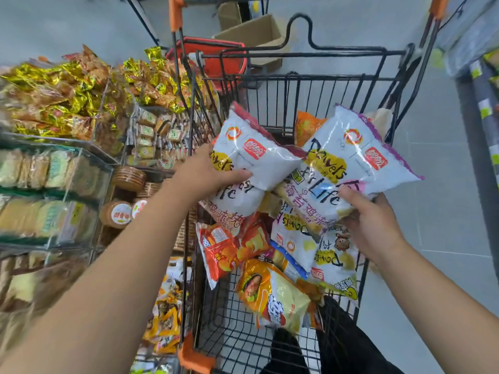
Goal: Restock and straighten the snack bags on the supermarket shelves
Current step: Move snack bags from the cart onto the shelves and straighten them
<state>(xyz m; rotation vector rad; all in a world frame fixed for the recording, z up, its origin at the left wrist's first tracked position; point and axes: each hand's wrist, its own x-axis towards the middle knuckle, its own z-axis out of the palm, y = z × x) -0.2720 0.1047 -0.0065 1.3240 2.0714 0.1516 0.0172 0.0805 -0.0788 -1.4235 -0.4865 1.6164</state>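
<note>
Two hands point(205, 171) point(372, 225), each gripping white snack bag point(251, 157) point(351, 168) over wire cart point(324, 85), grey tile floor point(432, 225).

2 hands point(205, 171), 2 white bags point(251, 157) held, 1 cart point(297, 82).

Both arms were bare, with no sleeves showing. The left hand point(205, 171) and right hand point(375, 225) wore no gloves. The trousers point(348, 344) were black.
</note>
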